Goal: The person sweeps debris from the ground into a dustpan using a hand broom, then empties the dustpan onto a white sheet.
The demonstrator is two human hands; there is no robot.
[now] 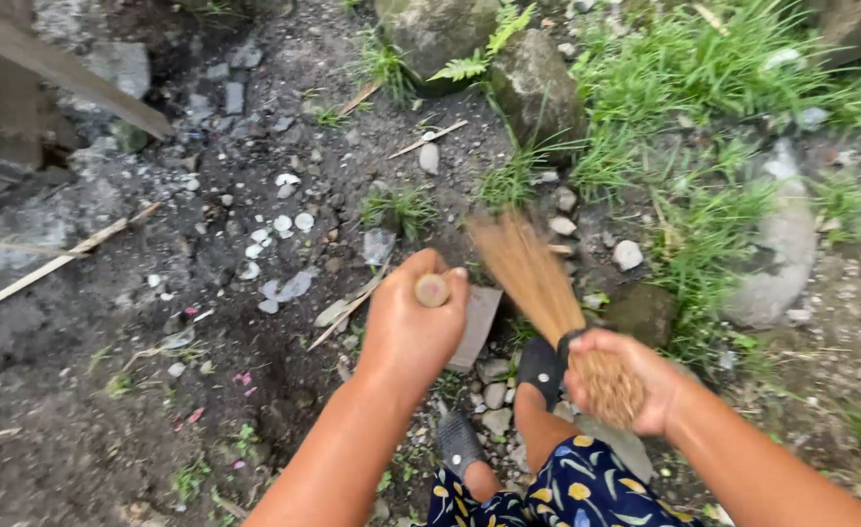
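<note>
Stones, grass, perhaps debris, ahead

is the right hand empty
No, the right hand grips a bundle of stiff brown broom bristles near its bound end, while the left hand holds a round wooden handle end.

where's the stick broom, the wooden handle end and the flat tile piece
stick broom (533,278), head view, middle of the bristle bundle
wooden handle end (432,290), head view, round cut face
flat tile piece (479,322), head view, bare upper face
</note>
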